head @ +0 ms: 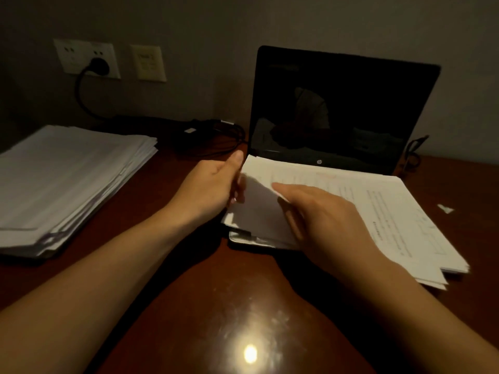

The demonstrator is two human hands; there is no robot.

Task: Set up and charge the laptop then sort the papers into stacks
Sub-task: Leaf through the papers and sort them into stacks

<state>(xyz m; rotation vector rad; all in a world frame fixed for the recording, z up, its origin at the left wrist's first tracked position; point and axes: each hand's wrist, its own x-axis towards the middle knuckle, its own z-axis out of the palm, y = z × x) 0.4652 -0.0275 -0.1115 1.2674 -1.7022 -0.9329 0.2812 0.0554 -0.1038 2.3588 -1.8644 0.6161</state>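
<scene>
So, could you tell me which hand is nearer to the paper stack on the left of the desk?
Left. The left hand is right of the stack, gripping the sheets on the laptop; the right hand is farther right, pinching their top sheet.

Kbd of laptop (343,103) hidden under papers (378,211); print on them too blurry to read. Frame edge cuts off left stack (67,184). Fingers (239,197) of left hand (213,184) partly behind top sheet (256,209).

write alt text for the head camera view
The left hand and right hand hold the turned-up left corner of a paper pile lying on an open HP laptop with a dark screen. A second paper stack lies left on the brown desk; a black plug sits in a wall socket.
</scene>
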